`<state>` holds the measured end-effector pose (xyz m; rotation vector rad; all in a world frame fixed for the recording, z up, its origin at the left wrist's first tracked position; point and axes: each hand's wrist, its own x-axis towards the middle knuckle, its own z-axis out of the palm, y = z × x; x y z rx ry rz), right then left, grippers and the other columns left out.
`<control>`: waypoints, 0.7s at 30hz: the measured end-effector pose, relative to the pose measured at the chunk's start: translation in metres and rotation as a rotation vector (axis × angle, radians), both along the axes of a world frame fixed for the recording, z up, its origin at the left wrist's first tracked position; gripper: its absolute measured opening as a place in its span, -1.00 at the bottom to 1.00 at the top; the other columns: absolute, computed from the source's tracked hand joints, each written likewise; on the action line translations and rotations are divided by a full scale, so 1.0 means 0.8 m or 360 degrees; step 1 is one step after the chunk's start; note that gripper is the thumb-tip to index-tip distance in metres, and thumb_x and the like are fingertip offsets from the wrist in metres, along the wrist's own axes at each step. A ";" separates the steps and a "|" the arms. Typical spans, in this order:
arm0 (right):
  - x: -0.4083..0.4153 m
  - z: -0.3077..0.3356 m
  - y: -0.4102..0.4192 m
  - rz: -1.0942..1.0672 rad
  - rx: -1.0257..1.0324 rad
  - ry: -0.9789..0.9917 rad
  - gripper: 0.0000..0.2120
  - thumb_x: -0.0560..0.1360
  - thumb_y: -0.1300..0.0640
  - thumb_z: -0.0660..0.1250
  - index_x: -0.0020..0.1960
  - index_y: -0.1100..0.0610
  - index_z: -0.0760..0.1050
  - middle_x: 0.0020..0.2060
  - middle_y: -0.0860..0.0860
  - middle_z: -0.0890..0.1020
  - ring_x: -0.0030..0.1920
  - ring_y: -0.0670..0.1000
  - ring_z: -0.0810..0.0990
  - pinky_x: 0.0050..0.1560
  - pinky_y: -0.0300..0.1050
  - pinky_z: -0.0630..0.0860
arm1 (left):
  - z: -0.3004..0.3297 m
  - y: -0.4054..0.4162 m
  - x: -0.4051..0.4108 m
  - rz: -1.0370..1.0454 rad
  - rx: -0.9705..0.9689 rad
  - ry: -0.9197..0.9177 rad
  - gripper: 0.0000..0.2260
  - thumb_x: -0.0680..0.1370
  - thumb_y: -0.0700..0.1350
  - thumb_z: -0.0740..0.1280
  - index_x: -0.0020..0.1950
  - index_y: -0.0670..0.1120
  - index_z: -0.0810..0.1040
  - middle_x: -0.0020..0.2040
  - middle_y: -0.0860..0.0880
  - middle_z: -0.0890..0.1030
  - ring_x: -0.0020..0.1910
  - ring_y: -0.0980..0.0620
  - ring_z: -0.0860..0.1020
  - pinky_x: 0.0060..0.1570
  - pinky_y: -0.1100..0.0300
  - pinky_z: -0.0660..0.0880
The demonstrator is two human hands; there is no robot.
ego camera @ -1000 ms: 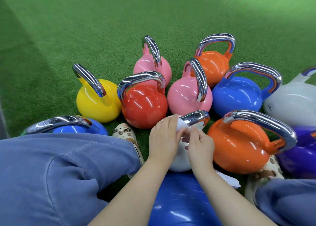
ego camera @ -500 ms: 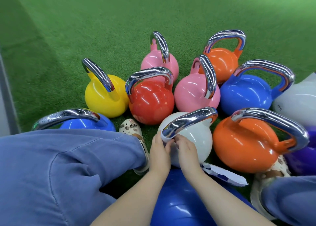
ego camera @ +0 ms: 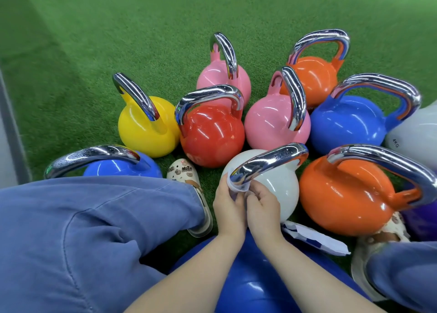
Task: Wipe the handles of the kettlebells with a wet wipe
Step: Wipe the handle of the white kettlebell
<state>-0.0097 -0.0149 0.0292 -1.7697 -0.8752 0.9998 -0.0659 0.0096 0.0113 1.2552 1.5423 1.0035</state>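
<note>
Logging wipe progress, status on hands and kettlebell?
Left hand and right hand pinch the wet wipe at the near end of the white kettlebell's handle. Orange kettlebell close alongside, not blocking.

Kettlebell handles [ego camera: 269, 162]: polished chrome metal, mirror-bright. Kettlebell bodies [ego camera: 214, 135]: glossy, smooth coloured coating. Floor [ego camera: 94, 40]: matt green artificial turf. Trousers [ego camera: 82, 230]: soft matt blue cloth.

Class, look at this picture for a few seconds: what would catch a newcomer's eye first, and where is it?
First, the ring of glossy coloured kettlebells on the green turf, chrome handles gleaming, with the red kettlebell near the middle. Next, at the front, the left hand and right hand work a wet wipe round the near end of the white kettlebell's handle.
</note>
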 end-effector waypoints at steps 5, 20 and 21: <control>0.016 -0.019 0.002 0.0386 -0.0010 -0.0751 -0.57 0.34 0.12 0.00 0.04 0.10 0.55 -0.07 0.03 0.55 0.01 -0.02 0.39 0.09 -0.03 0.43 | -0.008 -0.001 -0.004 -0.0114 -0.0093 -0.0157 -0.68 0.46 -0.15 0.32 0.21 -0.12 0.48 0.08 -0.10 0.58 -0.01 0.14 0.54 0.01 0.43 0.43; 0.046 -0.053 -0.016 0.0650 0.0077 -0.1748 -0.63 0.34 0.10 0.06 -0.09 0.01 0.64 0.31 0.20 0.44 0.32 0.23 0.24 0.36 0.19 0.05 | -0.056 -0.031 0.016 -0.0080 -0.0358 0.0044 -0.50 0.58 -0.17 0.20 0.49 -0.13 0.11 0.29 -0.04 0.46 0.17 0.10 0.48 0.11 0.44 0.35; 0.047 -0.054 -0.016 0.0643 0.0094 -0.1757 -0.63 0.35 0.10 0.06 -0.11 0.01 0.64 0.31 0.21 0.44 0.32 0.24 0.24 0.36 0.19 0.05 | -0.054 -0.035 0.017 -0.0072 -0.0358 0.0023 -0.53 0.58 -0.20 0.19 0.48 -0.13 0.14 0.26 0.00 0.48 0.14 0.14 0.48 0.03 0.53 0.31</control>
